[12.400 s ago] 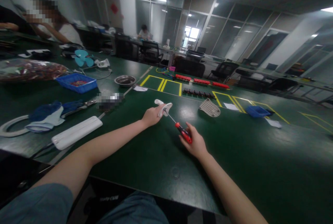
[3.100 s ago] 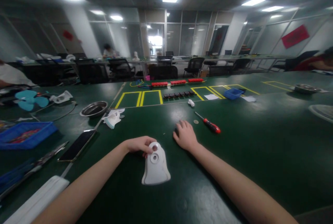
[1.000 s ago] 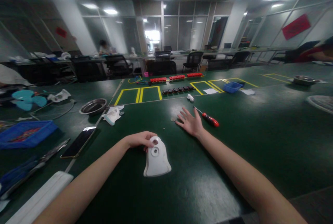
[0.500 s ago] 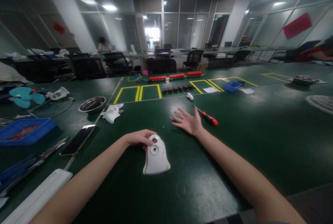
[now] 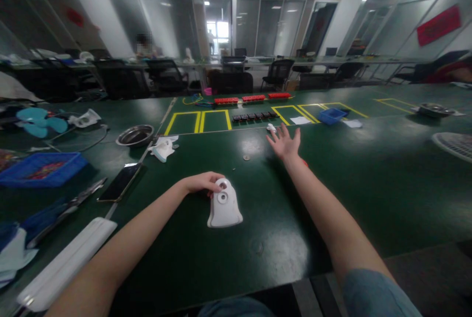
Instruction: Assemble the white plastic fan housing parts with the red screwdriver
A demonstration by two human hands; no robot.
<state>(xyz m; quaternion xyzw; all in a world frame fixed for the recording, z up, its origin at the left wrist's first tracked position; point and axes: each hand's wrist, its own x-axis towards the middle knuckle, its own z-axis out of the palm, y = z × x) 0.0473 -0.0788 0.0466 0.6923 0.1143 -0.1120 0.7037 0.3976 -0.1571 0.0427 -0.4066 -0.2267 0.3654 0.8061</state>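
Note:
My left hand (image 5: 205,183) grips the top of a white bell-shaped plastic housing (image 5: 225,211), its thumb at the round opening. The housing's wide end points toward me. Farther forward and to the right, my right hand (image 5: 284,144) is stretched out over the table with its fingers spread and nothing in them. Just beyond its fingertips lies a small white plastic part (image 5: 271,128). A screwdriver (image 5: 304,162) is mostly hidden under my right wrist; only a bit of its red handle shows. A small round disc (image 5: 246,158) lies between my hands.
On the left are a phone (image 5: 121,182), a blue tray (image 5: 44,167) of small parts, a metal bowl (image 5: 135,135), a teal fan blade (image 5: 40,123) and a long white bar (image 5: 68,263). Black parts (image 5: 255,117) and red strips (image 5: 253,98) stand in rows ahead.
My right hand has moved forward and right, past the screwdriver toward the small white part, uncovering the round disc. My left hand still holds the housing. The camera view has tilted down.

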